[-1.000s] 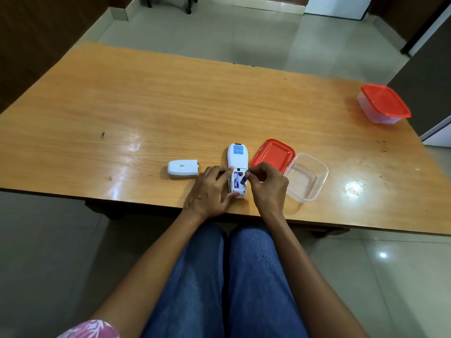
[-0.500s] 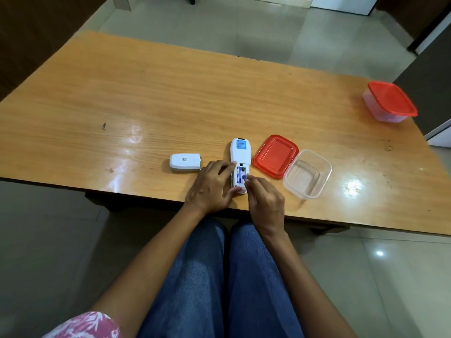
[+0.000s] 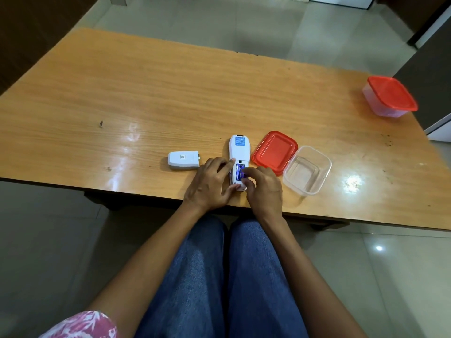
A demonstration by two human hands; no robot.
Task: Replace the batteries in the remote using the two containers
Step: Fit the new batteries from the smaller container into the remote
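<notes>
A white remote (image 3: 239, 149) lies face down near the table's front edge, its battery bay open toward me. My left hand (image 3: 210, 184) grips the remote's near end from the left. My right hand (image 3: 263, 189) rests on the right side, fingertips pressing a blue battery (image 3: 241, 171) down into the bay. The remote's white battery cover (image 3: 183, 160) lies apart to the left. An open clear container (image 3: 308, 170) sits to the right with nothing visible inside, its red lid (image 3: 275, 151) beside it. A second container with a red lid on (image 3: 390, 97) stands at the far right.
The wooden table (image 3: 170, 93) is bare across its left and far parts. Its front edge runs just below my wrists. My knees in blue jeans are under it. Tiled floor surrounds the table.
The blue battery, held tilted above the bay a second ago, now lies down inside it under my right fingertips. My left hand has kept its grip on the remote.
</notes>
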